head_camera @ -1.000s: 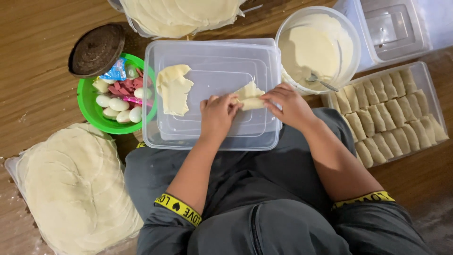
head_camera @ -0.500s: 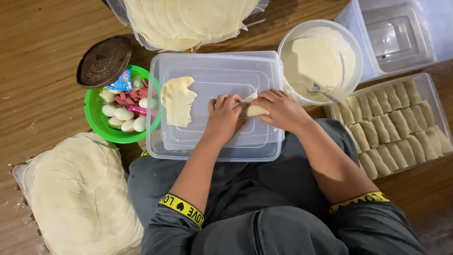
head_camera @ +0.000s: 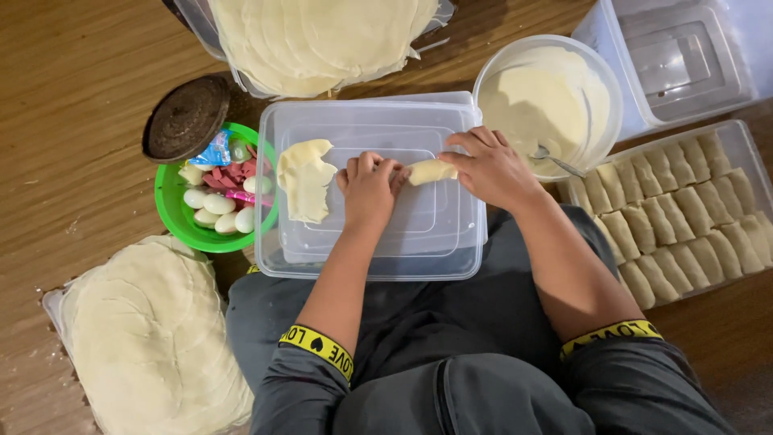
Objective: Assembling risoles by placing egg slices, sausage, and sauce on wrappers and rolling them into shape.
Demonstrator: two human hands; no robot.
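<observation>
Both hands closer together than before — left hand (head_camera: 369,190) and right hand (head_camera: 493,167) pinching pale roll (head_camera: 430,171).

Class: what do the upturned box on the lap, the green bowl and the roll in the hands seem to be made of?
Upturned box: clear, glossy plastic; the lap shows through it. Green bowl: opaque, smooth plastic, probably. Roll: soft, pale, matte dough or thin wrapper, gripped between left hand and right hand.

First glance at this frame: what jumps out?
Both hands, left hand and right hand, pinch a small pale rolled pastry on the upturned clear plastic box lid at centre. At right, a clear plastic tray holds rows of finished rolls. A bright green round bowl of white eggs and pink pieces sits left of the lid.
</observation>
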